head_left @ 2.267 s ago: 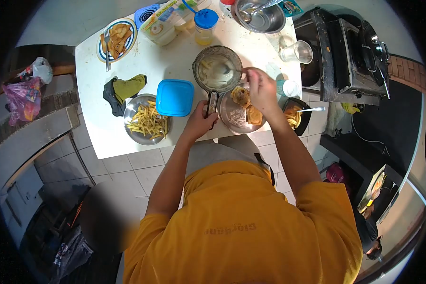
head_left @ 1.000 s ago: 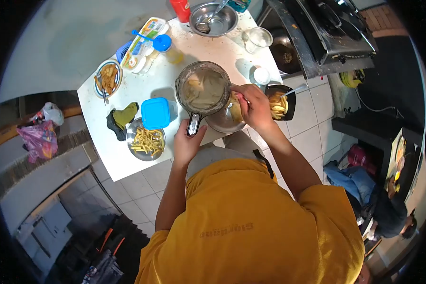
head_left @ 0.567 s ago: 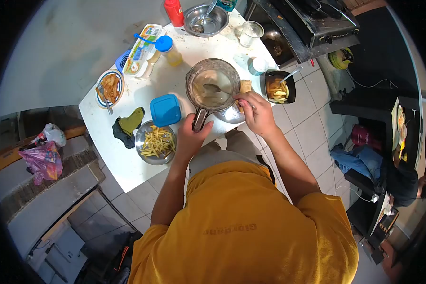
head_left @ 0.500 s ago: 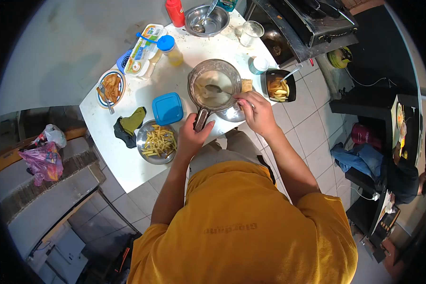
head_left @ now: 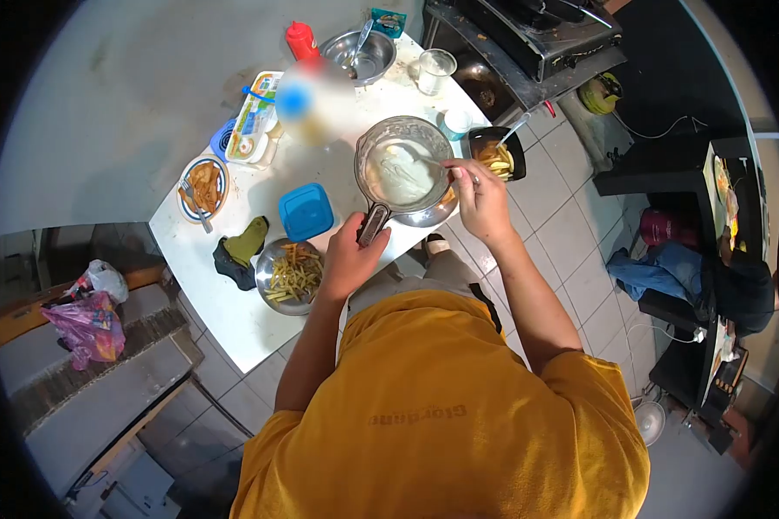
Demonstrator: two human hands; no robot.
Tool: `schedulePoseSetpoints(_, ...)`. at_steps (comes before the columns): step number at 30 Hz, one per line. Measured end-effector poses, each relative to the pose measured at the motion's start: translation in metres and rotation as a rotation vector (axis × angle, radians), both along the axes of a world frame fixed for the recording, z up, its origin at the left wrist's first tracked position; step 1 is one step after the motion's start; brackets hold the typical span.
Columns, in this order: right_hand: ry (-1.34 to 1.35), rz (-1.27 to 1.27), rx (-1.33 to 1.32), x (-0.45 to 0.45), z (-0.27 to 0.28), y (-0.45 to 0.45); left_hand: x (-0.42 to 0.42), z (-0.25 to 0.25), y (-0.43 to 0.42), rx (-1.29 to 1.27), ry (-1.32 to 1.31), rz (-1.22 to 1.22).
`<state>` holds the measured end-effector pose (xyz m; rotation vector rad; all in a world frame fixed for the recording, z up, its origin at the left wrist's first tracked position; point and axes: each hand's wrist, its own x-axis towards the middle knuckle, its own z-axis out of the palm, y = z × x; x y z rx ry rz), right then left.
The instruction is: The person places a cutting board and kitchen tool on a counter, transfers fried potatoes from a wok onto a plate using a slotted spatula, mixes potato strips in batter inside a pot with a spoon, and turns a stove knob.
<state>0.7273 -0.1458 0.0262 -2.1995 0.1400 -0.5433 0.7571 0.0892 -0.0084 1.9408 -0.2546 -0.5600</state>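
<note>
My left hand (head_left: 355, 258) is closed around the dark handle of a saucepan (head_left: 363, 156). Thick, whitish batter (head_left: 402, 176) fills the lower part of the pan, which looks tipped slightly. Between the fingers of my right hand (head_left: 485, 206) is the handle of a spoon (head_left: 430, 162); its bowl is sunk in the batter. Partly hidden below the pan is a shiny metal plate (head_left: 426, 216) with a pale yellowish piece on it. Left of my left hand, a metal bowl (head_left: 267, 257) holds cut fries (head_left: 294, 277).
Around the white table (head_left: 225, 324) stand a blue lidded container (head_left: 305, 212), a plate of fried food (head_left: 203, 186), a dark cloth (head_left: 238, 251), a steel bowl (head_left: 381, 56), a red bottle (head_left: 301, 40), a glass (head_left: 435, 71) and a black fry container (head_left: 518, 160). A stove (head_left: 571, 43) stands beyond.
The saucepan has shifted slightly right and its batter looks heaped up. The spoon's bowl, visible before, has gone into the batter. My hands keep their grips; the whole view has shifted a little.
</note>
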Motion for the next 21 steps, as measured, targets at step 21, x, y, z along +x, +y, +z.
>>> schedulePoseSetpoints(21,-0.167,-0.015,-0.201,-0.015,0.029,-0.091,0.012,0.019,-0.085,-0.058,0.063,-0.018)
